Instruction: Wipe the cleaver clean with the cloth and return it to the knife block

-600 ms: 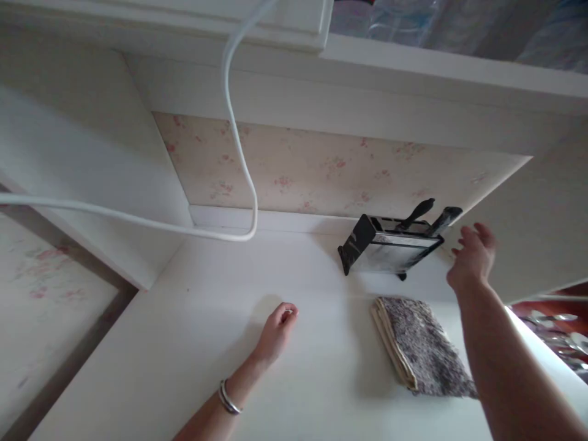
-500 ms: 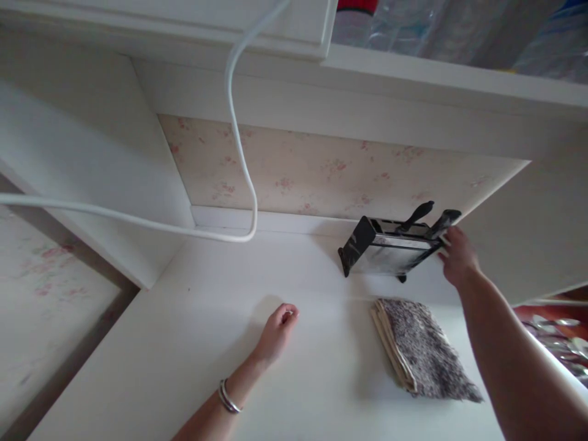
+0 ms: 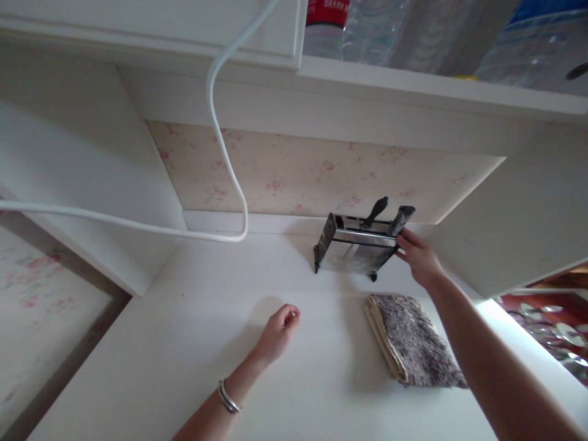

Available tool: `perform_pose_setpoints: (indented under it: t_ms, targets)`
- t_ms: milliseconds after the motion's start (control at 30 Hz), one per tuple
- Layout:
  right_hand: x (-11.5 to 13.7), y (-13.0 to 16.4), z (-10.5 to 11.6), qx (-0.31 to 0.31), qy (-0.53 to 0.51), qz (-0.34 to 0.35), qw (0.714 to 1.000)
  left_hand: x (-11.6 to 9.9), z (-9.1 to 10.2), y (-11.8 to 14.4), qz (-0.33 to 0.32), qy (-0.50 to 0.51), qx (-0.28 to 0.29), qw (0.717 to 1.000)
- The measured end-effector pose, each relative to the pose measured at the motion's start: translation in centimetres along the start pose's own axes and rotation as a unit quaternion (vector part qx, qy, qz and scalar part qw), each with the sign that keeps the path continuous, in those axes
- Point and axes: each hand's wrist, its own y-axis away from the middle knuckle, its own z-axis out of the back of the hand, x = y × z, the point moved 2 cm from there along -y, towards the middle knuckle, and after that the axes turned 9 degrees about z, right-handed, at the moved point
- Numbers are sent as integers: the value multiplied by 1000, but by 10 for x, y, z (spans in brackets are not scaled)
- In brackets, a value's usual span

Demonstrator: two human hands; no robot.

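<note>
A black-framed knife block [image 3: 362, 245] with a clear front stands on the white countertop near the back wall. Two black handles stick up out of its top. At its right end, my right hand [image 3: 420, 260] has its fingers and thumb against the side, gripping it; part of the fingers is hidden. My left hand [image 3: 278, 331], a bracelet on its wrist, rests loosely curled above the counter with nothing visible inside. Between my arms lies a folded, shaggy grey-brown cloth [image 3: 416, 343], just in front of the knife block.
A white cable [image 3: 229, 165] hangs across the upper left. Overhead, an open shelf [image 3: 413, 76] holds plastic bottles [image 3: 324, 24]. White side panels [image 3: 92, 153] bound the counter left and right. Several shiny metal items [image 3: 555, 334] show at the far right.
The knife block has shifted left along the counter, with my right hand following at its right end. My left hand stays put. The camera view has turned slightly to the right.
</note>
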Motion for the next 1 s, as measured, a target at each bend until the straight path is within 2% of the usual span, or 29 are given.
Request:
perform_pose_setpoints:
  t_ms: [100, 167, 233, 367, 433, 500, 633, 767, 900, 1000]
  targets:
    - [11, 15, -27, 36, -17, 7, 999, -29, 7, 0, -31, -24, -9, 999]
    - [19, 26, -47, 64, -35, 7, 997, -59, 16, -3, -69, -45, -24, 996]
    - [25, 37, -66, 89, -51, 3, 995, -95, 28, -9, -137, -90, -55, 985]
    - [38, 55, -102, 136, -83, -3, 987, -164, 45, -32, -252, -200, -146, 935]
    - [44, 63, -118, 157, -94, -3, 983, -187, 50, -49, -268, -258, -203, 906]
    - [49, 70, -130, 175, -98, -2, 980, -200, 53, -69, -252, -304, -232, 889]
    - [53, 80, -139, 191, -113, -21, 975, -211, 58, -102, -214, -335, -215, 892]
    - [49, 84, -137, 213, -146, -38, 965, -229, 68, -114, -205, -340, -195, 897]
    - [42, 83, -134, 218, -149, -45, 963, -268, 81, -109, -239, -313, -209, 895]
    - [36, 83, -133, 219, -177, -50, 958, -306, 93, -97, -300, -251, -222, 893]
